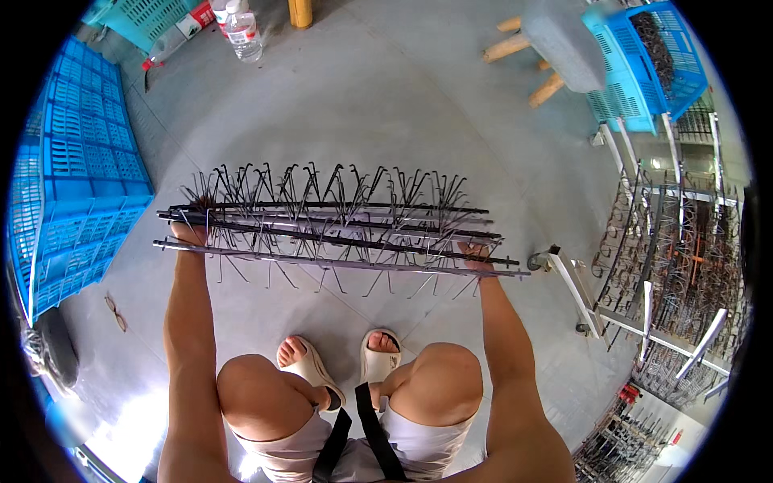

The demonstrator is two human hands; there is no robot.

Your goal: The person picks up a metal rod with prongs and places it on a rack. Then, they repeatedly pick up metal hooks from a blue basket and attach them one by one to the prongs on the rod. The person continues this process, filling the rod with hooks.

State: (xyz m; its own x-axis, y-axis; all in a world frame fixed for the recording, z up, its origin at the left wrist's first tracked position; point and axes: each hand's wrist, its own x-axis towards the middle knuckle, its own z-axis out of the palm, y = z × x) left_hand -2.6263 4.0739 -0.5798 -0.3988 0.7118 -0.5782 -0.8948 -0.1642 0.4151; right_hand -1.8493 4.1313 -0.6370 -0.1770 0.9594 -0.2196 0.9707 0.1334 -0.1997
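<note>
A bundle of several long dark metal rods with thin bent hooks spans the space in front of my knees, held off the floor. My left hand grips it close to its left end, and the rods partly cover the fingers. Near the right end my right hand is closed around the rods, its fingers also partly hidden. Hooks stick up along the far side, and more splay out below the nearest rod. The rods lie roughly side by side, tilted slightly down to the right.
Blue plastic crates stand at the left. On the right a wheeled metal frame carries many hooked rods. A stool and a blue basket are at the far right. Water bottles stand far left, and glasses lie on the floor.
</note>
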